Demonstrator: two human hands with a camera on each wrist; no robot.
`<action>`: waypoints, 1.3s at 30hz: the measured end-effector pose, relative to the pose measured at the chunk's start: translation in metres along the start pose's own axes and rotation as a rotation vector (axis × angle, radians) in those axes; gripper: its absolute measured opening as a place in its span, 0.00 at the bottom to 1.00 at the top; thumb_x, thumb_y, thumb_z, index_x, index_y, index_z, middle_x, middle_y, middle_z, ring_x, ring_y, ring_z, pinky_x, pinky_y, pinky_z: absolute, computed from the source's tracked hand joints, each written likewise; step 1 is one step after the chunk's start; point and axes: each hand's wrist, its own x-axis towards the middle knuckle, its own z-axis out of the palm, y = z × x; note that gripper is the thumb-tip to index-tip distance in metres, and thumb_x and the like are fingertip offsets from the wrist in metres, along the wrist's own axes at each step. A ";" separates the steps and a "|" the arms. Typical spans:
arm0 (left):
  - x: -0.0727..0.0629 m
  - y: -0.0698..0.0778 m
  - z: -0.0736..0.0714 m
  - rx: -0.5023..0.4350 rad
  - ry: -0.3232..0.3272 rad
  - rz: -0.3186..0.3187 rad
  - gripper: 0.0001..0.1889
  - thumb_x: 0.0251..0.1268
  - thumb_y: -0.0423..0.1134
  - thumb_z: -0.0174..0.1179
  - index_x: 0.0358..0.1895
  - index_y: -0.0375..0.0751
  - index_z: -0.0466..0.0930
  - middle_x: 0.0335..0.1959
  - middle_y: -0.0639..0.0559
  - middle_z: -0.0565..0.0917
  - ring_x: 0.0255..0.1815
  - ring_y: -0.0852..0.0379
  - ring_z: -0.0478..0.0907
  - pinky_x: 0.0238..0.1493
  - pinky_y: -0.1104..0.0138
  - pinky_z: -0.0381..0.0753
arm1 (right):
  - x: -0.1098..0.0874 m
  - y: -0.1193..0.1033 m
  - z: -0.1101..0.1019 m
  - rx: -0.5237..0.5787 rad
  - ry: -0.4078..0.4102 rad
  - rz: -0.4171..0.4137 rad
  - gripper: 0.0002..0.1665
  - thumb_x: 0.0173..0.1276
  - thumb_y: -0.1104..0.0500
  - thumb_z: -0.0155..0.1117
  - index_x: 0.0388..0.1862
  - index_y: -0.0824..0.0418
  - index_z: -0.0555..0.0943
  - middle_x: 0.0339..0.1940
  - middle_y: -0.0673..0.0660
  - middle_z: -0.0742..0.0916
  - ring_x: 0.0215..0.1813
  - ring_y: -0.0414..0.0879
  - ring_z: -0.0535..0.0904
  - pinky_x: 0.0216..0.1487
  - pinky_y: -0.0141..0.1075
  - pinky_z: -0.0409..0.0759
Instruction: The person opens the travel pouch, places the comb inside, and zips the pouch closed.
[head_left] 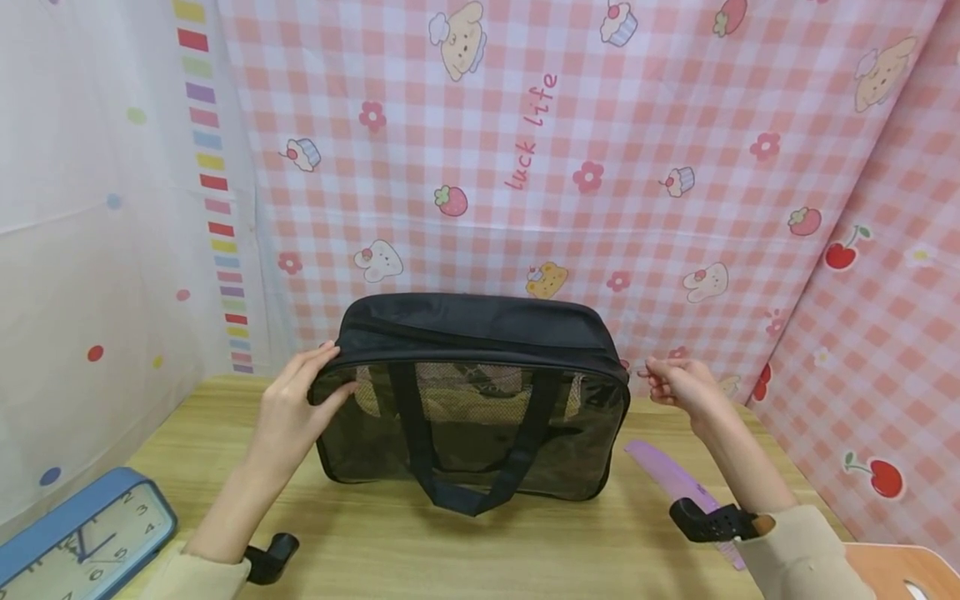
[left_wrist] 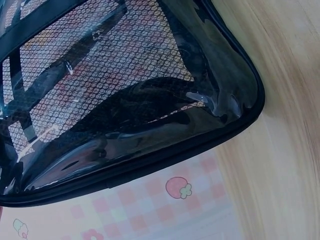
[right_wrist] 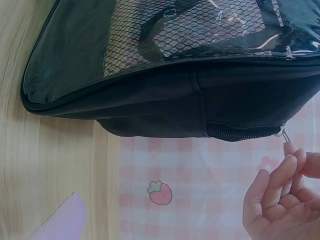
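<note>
A black bag (head_left: 480,329) with a see-through front and a mesh layer inside stands upright on the table. Its black strap handle (head_left: 476,500) hangs down over the front. My left hand (head_left: 296,400) grips the bag's upper left corner, thumb on the front panel and fingers over the top edge. At the other end, my right hand (head_left: 686,387) pinches the zipper pull (right_wrist: 286,134) between thumb and fingertips. The zipper (right_wrist: 242,133) runs along the bag's side up to that pull. The left wrist view shows the clear panel (left_wrist: 100,65) but not the left hand.
A purple comb (head_left: 667,475) lies right of the bag, partly under the right forearm. A blue-framed clock (head_left: 123,479) is at the front left, and an orange board-like object (head_left: 892,562) at the front right. Checked pink cloth (head_left: 480,225) hangs behind the wooden table (head_left: 360,542).
</note>
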 end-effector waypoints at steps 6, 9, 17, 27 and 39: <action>0.000 0.000 -0.001 0.002 0.001 0.003 0.28 0.32 0.26 0.74 0.46 0.25 0.78 0.45 0.34 0.80 0.46 0.40 0.79 0.47 0.59 0.78 | 0.000 -0.002 0.000 0.000 -0.001 0.005 0.16 0.72 0.55 0.45 0.34 0.62 0.77 0.17 0.40 0.77 0.20 0.30 0.73 0.28 0.23 0.78; 0.000 0.000 0.000 -0.001 0.004 0.006 0.28 0.32 0.25 0.74 0.46 0.25 0.78 0.45 0.34 0.80 0.46 0.40 0.79 0.47 0.59 0.78 | 0.000 -0.005 0.000 -0.002 -0.003 0.011 0.16 0.73 0.54 0.44 0.38 0.65 0.75 0.17 0.40 0.77 0.20 0.30 0.72 0.28 0.23 0.77; -0.001 0.000 -0.001 -0.004 0.000 -0.002 0.28 0.33 0.25 0.73 0.46 0.25 0.78 0.45 0.34 0.80 0.46 0.40 0.79 0.47 0.59 0.78 | 0.001 -0.017 0.005 0.023 -0.005 0.012 0.14 0.73 0.58 0.42 0.40 0.68 0.70 0.18 0.43 0.77 0.20 0.32 0.69 0.26 0.23 0.73; 0.000 0.001 0.000 -0.002 -0.004 -0.012 0.28 0.33 0.26 0.73 0.46 0.25 0.78 0.45 0.34 0.80 0.46 0.40 0.79 0.46 0.58 0.79 | 0.001 -0.024 0.007 0.019 0.013 0.021 0.13 0.72 0.58 0.43 0.37 0.66 0.72 0.16 0.43 0.76 0.20 0.32 0.70 0.27 0.22 0.75; -0.001 0.001 0.000 0.000 -0.005 -0.021 0.28 0.32 0.25 0.73 0.46 0.25 0.78 0.45 0.33 0.80 0.46 0.39 0.79 0.46 0.58 0.79 | -0.001 -0.030 0.012 -0.073 0.024 -0.023 0.16 0.72 0.53 0.45 0.38 0.66 0.72 0.17 0.41 0.75 0.20 0.32 0.71 0.29 0.23 0.77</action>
